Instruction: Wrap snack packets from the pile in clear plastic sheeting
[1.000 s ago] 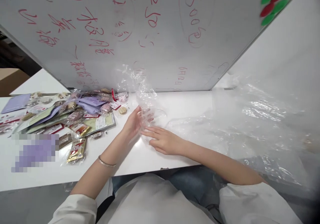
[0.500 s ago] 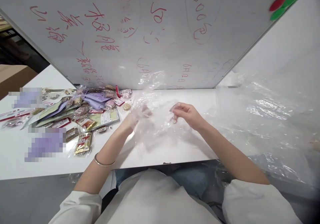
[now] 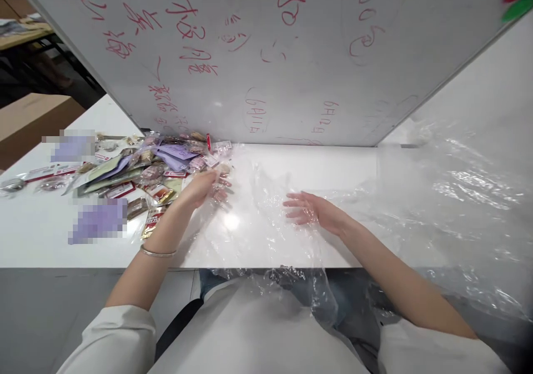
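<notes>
A clear, crinkled plastic bag (image 3: 270, 213) lies spread over the white table (image 3: 333, 168), its lower part hanging past the front edge towards my lap. My right hand (image 3: 306, 208) rests at the bag's right side, fingers spread and stretched to the left. Beside the pile of small packets, my left hand (image 3: 210, 188) has its fingers apart at the bag's left side. Near its wrist lie a gold and red sachet (image 3: 153, 222) and green packets (image 3: 100, 175). Purple packets (image 3: 177, 154) sit on top of the pile.
A whiteboard (image 3: 250, 57) with red writing stands along the table's back. Large clear plastic sheeting (image 3: 458, 207) covers the right side. At the far left is a cardboard box (image 3: 37, 118). A purple packet (image 3: 100, 218) lies near the front left.
Both hands have opened and moved apart, the left one towards the packets. The plastic bag has come down flatter and now hangs over the front edge. The view has shifted left.
</notes>
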Motion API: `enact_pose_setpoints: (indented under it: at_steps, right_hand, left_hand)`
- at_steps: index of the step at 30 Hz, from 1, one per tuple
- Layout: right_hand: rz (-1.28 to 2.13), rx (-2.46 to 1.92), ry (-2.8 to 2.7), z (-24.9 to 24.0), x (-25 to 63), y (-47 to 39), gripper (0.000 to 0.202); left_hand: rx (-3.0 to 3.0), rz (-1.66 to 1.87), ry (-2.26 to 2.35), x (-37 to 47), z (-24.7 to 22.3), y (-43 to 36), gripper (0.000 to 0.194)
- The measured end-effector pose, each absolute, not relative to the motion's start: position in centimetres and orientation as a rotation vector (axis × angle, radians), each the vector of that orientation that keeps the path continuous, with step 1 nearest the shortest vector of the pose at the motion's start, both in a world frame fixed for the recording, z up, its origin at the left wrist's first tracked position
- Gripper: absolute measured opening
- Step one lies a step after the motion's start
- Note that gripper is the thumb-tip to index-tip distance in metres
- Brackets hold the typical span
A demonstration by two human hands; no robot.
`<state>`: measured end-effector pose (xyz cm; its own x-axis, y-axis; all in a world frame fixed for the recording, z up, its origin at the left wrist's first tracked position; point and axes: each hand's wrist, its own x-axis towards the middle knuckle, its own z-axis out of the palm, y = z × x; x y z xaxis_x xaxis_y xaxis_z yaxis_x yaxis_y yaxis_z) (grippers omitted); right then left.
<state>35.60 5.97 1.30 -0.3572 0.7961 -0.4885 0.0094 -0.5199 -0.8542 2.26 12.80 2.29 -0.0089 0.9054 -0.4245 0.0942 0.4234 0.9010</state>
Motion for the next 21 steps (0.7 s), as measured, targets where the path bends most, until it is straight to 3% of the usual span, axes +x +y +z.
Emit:
enact_pose_setpoints:
  at_steps: [5, 8, 11, 14, 17, 21]
  right_hand:
    - [1.449, -1.529, -0.931, -1.3, 34.3, 8.4, 0.023]
    - [1.181, -1.496, -0.926, -2.9, 35.0, 9.0, 0.022]
    - [0.979, -1.482, -1.042, -4.2, 36.3, 9.5, 0.025]
    - [0.836, -1.555, -1.104, -4.6, 37.4, 10.3, 0.029]
    - [0.734, -1.648, -1.234, -4.2, 37.8, 10.7, 0.033]
    - [0.609, -1.751, -1.449, -3.1, 37.5, 10.5, 0.053]
  left_hand:
    - [1.044, 0.857, 1.521, 1.2, 1.0, 11.7, 0.016]
    - [1.243, 0.912, 1.639, -1.0, 2.5, 9.9, 0.025]
    - [1.589, 0.890, 2.066, -3.5, 4.5, 6.9, 0.041]
    - [1.692, 0.518, 2.599, -5.3, 5.2, 3.9, 0.057]
    - [1.575, 0.107, 2.664, -6.0, 4.0, 2.2, 0.077]
    - [1.542, -0.098, 2.585, -6.0, 2.2, 1.6, 0.062]
